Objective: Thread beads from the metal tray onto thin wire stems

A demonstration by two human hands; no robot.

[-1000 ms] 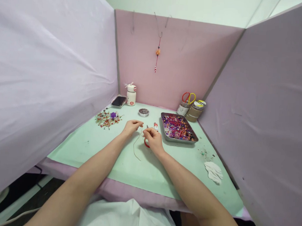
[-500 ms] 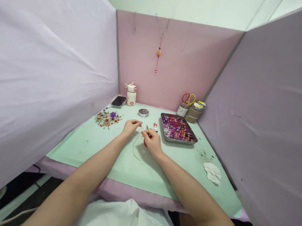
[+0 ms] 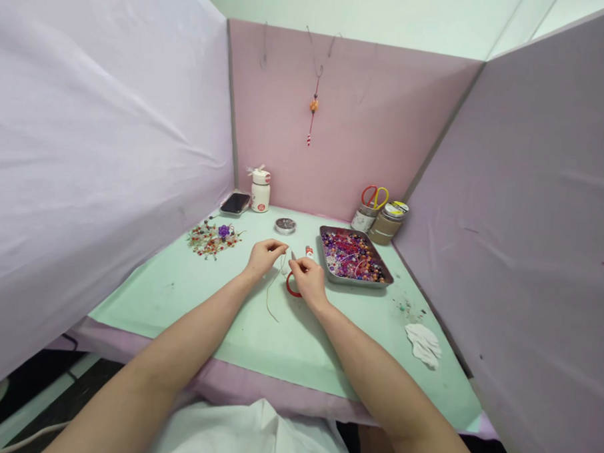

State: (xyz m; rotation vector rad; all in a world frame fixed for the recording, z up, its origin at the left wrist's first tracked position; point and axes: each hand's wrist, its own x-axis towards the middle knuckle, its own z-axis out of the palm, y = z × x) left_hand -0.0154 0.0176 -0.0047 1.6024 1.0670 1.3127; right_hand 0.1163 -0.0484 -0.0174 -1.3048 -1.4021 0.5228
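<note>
While left hand (image 3: 265,257) pinches thin cord (image 3: 267,302) dangling over green mat (image 3: 247,344), right hand (image 3: 308,280) works just beside, grip unclear, red scissors handle (image 3: 294,294) under it; cord-handling step, seemingly; next move likely calls for steady control.

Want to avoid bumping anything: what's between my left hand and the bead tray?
The head view shows a thin cord, your right hand, a red looped handle it partly hides, and a small red-and-white item.

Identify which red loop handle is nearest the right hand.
The red loop handle beside the right hand; the other red loop handle rises from the white-labelled jar at the back, next to a yellow loop handle.
</note>
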